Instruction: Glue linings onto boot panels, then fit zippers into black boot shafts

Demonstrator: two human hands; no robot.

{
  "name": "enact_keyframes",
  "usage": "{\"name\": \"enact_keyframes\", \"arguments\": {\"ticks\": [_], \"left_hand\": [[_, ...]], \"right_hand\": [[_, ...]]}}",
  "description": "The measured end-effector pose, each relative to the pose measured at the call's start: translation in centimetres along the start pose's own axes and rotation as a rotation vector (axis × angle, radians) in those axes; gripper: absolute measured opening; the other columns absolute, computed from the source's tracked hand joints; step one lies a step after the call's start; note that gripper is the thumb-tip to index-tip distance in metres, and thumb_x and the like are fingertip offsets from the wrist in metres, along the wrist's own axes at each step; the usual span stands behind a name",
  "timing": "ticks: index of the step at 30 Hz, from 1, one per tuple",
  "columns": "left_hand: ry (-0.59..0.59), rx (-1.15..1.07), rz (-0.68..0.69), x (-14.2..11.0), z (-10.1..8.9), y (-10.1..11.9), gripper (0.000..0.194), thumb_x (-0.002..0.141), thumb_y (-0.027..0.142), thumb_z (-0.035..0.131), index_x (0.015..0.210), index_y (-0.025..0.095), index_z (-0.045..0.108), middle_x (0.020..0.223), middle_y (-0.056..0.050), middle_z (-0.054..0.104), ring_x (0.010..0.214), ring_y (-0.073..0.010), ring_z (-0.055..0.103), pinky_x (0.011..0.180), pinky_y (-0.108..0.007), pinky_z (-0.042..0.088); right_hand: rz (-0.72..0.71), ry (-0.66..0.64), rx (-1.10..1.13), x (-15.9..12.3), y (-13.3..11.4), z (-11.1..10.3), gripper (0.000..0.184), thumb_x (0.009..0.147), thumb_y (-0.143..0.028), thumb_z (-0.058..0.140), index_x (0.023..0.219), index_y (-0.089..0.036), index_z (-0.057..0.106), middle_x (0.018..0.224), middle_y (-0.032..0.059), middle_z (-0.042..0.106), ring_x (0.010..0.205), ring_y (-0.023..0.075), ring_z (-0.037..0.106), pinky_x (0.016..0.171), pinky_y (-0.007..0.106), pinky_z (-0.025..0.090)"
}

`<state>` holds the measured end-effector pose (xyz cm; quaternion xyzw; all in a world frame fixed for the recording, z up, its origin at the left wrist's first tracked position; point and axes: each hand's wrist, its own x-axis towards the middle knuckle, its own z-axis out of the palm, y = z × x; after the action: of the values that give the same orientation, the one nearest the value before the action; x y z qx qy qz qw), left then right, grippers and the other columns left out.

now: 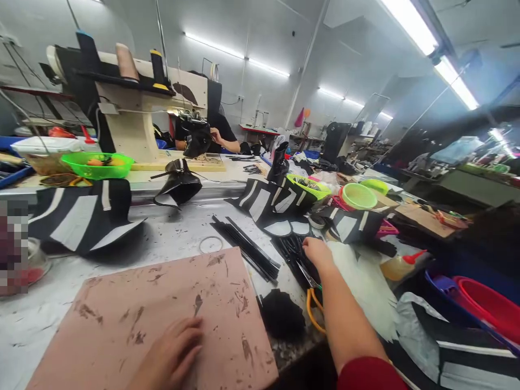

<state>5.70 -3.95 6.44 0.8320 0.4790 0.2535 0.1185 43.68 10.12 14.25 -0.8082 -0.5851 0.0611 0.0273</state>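
Observation:
My left hand (173, 355) rests flat on a stained pink board (162, 309) at the near edge of the table, fingers stretched out, holding nothing. My right hand (319, 253) reaches forward to the right of the board. Its fingers are down among a pile of thin black strips (294, 252), and the fingertips are hidden from me. Scissors with yellow handles (312, 300) lie just under my right forearm. A bundle of long black strips (247, 246) lies between the board and my right hand.
Black and white shoe pieces (81, 216) lie at the left and at the middle right (268, 200). A sewing machine (138, 103) stands behind, with a person seated beyond it. Green bowls (97, 165), a red basin (487, 303) and a glue bottle (400, 265) crowd the table.

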Motion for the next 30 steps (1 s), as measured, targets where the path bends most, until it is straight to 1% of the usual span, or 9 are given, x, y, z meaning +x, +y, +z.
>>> {"name": "enact_keyframes", "arguments": {"ticks": [3,6,8,10,15,18,21,25,30], "left_hand": [[-0.018,0.041,0.026,-0.1,0.0,-0.8,0.02,0.079,0.038,0.051,0.09,0.031,0.065,0.107,0.002,0.065,0.094,-0.0166,0.063,0.081,-0.025,0.053],[-0.047,0.052,0.029,0.3,-0.4,-1.0,0.02,0.078,0.037,0.053,0.093,0.033,0.065,0.107,0.004,0.065,0.094,-0.0164,0.063,0.081,-0.023,0.052],[-0.037,0.072,0.036,0.7,-0.5,-0.8,0.02,0.078,0.04,0.052,0.091,0.033,0.065,0.105,0.004,0.066,0.092,-0.0171,0.064,0.079,-0.025,0.054],[-0.013,0.089,0.044,1.1,-0.5,-0.3,0.022,0.078,0.044,0.05,0.087,0.032,0.067,0.101,0.002,0.067,0.089,-0.0181,0.064,0.077,-0.027,0.055],[0.02,0.114,0.021,1.5,-0.4,0.3,0.031,0.079,0.049,0.044,0.083,0.03,0.068,0.098,-0.001,0.068,0.088,-0.0206,0.064,0.077,-0.032,0.055],[-0.055,0.116,0.009,1.5,-0.5,-0.1,0.03,0.078,0.05,0.046,0.087,0.031,0.067,0.102,0.0,0.066,0.091,-0.0205,0.063,0.079,-0.031,0.054],[-0.054,0.104,-0.05,2.1,0.0,0.2,0.033,0.078,0.052,0.044,0.088,0.029,0.066,0.103,-0.001,0.066,0.092,-0.0203,0.063,0.079,-0.03,0.053],[-0.068,0.024,-0.006,5.1,1.5,3.2,0.036,0.08,0.05,0.04,0.089,0.027,0.066,0.105,-0.003,0.064,0.094,-0.0195,0.06,0.084,-0.03,0.05],[-0.24,-0.071,0.164,10.2,3.0,9.1,0.031,0.083,0.037,0.038,0.092,0.023,0.064,0.11,-0.006,0.061,0.099,-0.0194,0.057,0.087,-0.033,0.046]], "right_hand": [[0.084,-0.033,-0.051,-1.8,3.8,-0.9,0.017,0.081,-0.028,0.048,0.083,-0.018,0.062,0.087,0.0101,0.067,0.085,0.0233,0.061,0.063,0.029,0.039],[0.064,-0.104,-0.091,-6.2,5.5,0.3,0.023,0.076,-0.041,0.054,0.082,-0.019,0.06,0.078,0.0079,0.066,0.077,0.0249,0.062,0.06,0.03,0.039],[0.037,-0.105,-0.106,-9.1,5.9,1.8,0.031,0.072,-0.042,0.058,0.094,-0.02,0.058,0.084,0.0085,0.065,0.077,0.026,0.062,0.06,0.03,0.04],[0.022,-0.038,-0.098,-11.1,6.0,3.3,0.042,0.072,-0.036,0.059,0.11,-0.019,0.053,0.093,0.0107,0.063,0.08,0.026,0.062,0.062,0.031,0.042],[0.028,0.108,0.075,-12.3,7.1,5.0,0.055,0.071,-0.017,0.051,0.126,-0.015,0.043,0.099,0.0102,0.059,0.09,0.0234,0.059,0.075,0.031,0.045],[0.043,0.173,0.206,-12.9,8.3,5.0,0.053,0.069,-0.016,0.049,0.122,-0.017,0.047,0.098,0.0073,0.059,0.091,0.0218,0.058,0.078,0.031,0.045],[-0.052,0.202,0.248,-14.3,8.7,5.3,0.046,0.068,-0.017,0.048,0.113,-0.02,0.055,0.099,0.0053,0.059,0.09,0.0203,0.058,0.079,0.031,0.046],[-0.192,0.144,0.196,-15.7,8.0,6.2,0.041,0.068,-0.014,0.051,0.108,-0.018,0.059,0.096,0.007,0.061,0.09,0.0212,0.058,0.08,0.031,0.046],[-0.256,0.178,0.142,-15.0,6.9,6.5,0.019,0.078,-0.014,0.052,0.093,-0.017,0.063,0.092,0.0082,0.061,0.083,0.0201,0.058,0.075,0.03,0.046]]}}
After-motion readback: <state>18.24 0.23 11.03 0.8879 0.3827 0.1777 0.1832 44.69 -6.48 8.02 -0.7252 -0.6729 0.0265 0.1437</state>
